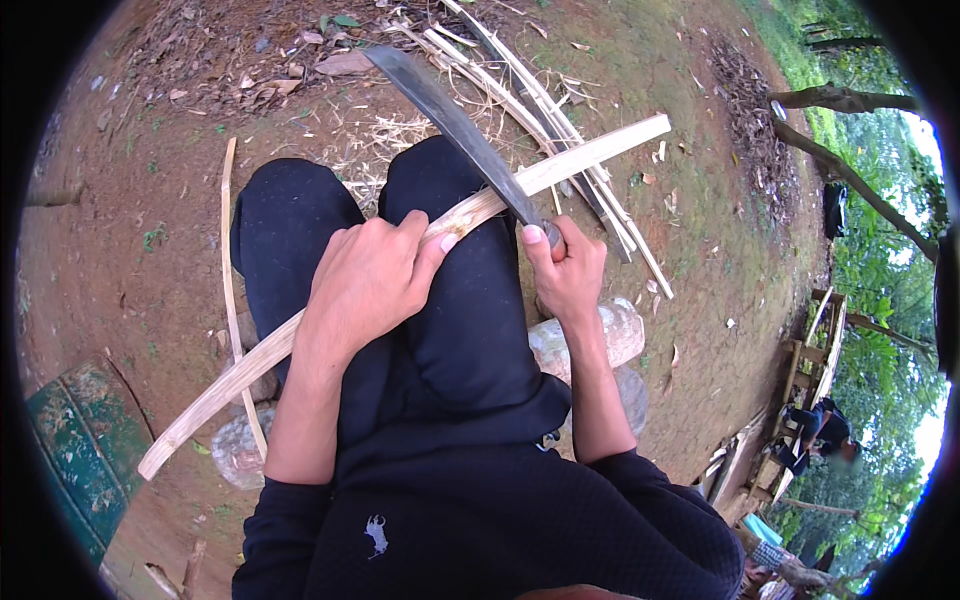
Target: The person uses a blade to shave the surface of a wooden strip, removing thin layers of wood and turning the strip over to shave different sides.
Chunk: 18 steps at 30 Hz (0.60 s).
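Note:
Across my lap, running from lower left to upper right, lies a long pale wooden strip (590,152). My left hand (372,275) is wrapped around its middle, over my knees. In my right hand (567,262) is the handle of a machete (440,105), held at the right of my right knee. Its dark, broad blade points up and to the left and crosses the strip, touching or nearly touching it. The handle is mostly hidden by my fingers.
Several split strips (535,95) lie on the ground ahead, among shavings (400,135). A thin strip (230,260) leans at my left. Stones (610,335) sit beside my legs. A green panel (85,450) is at lower left. Another person (825,430) is far right, near a wooden structure (800,380).

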Each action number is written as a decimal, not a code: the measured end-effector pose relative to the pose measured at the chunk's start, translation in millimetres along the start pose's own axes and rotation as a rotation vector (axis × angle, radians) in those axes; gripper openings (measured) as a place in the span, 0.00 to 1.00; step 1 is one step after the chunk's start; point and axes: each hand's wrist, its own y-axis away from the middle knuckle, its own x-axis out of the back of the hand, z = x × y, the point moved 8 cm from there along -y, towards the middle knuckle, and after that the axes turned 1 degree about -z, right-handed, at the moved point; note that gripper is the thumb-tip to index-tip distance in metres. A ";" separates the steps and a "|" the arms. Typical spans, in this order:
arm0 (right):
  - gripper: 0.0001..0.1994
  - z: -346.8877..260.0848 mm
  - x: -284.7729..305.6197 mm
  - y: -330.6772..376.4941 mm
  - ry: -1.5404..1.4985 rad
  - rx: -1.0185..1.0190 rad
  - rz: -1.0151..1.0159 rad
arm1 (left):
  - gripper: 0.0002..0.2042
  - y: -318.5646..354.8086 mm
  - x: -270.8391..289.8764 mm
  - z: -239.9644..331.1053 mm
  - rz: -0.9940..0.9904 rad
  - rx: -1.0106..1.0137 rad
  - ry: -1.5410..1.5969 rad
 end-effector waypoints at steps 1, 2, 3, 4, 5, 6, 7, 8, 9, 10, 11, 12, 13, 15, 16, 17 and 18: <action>0.28 -3.6 -0.9 -2.2 0.026 0.001 -0.005 | 0.19 0.4 0.6 0.6 0.009 -0.006 0.000; 0.28 -6.3 -2.4 -4.2 0.051 0.002 -0.009 | 0.19 0.9 1.3 0.8 0.017 -0.012 -0.001; 0.28 -8.6 -3.5 -6.0 0.079 0.004 -0.014 | 0.20 0.9 1.1 0.5 0.018 -0.015 -0.011; 0.29 -14.1 -2.9 -6.8 0.137 0.046 0.007 | 0.20 0.7 0.8 -0.1 0.019 -0.018 -0.022; 0.29 -19.4 -2.5 -7.1 0.195 0.088 0.028 | 0.20 0.9 1.1 -0.6 0.020 -0.021 -0.032; 0.30 -23.6 -0.8 -7.3 0.256 0.132 0.050 | 0.20 1.3 1.7 -0.1 0.021 -0.021 -0.051; 0.30 -24.3 -0.8 -7.7 0.299 0.147 0.052 | 0.20 2.0 2.8 0.3 0.021 -0.022 -0.070; 0.31 -24.2 -1.1 -8.2 0.342 0.161 0.054 | 0.20 2.7 3.4 0.5 0.021 -0.022 -0.089; 0.31 -24.0 -1.7 -8.6 0.385 0.174 0.059 | 0.21 3.5 3.3 -0.4 0.023 -0.024 -0.093; 0.32 -17.7 -0.4 -11.1 0.396 0.163 0.057 | 0.21 4.3 2.3 -1.9 0.025 -0.025 -0.097; 0.32 -6.4 3.0 -15.5 0.406 0.151 0.056 | 0.21 4.9 1.3 -2.6 0.027 -0.027 -0.101; 0.32 5.2 5.9 -20.1 0.414 0.140 0.053 | 0.21 5.0 1.2 -2.6 0.028 -0.028 -0.110; 0.33 18.8 9.8 -23.4 0.405 0.108 0.057 | 0.21 5.3 0.5 -2.0 0.030 -0.029 -0.118; 0.33 47.1 19.0 -29.7 0.387 0.044 0.067 | 0.21 5.8 1.0 -1.2 0.028 -0.027 -0.136; 0.34 63.7 27.7 -35.1 0.375 -0.022 0.093 | 0.21 5.6 2.6 -0.9 0.028 -0.024 -0.145; 0.34 79.8 36.6 -40.2 0.361 -0.088 0.119 | 0.20 5.4 4.2 -0.4 0.028 -0.021 -0.154; 0.35 84.4 41.8 -43.7 0.346 -0.154 0.143 | 0.20 4.6 4.4 -0.7 0.022 -0.010 -0.144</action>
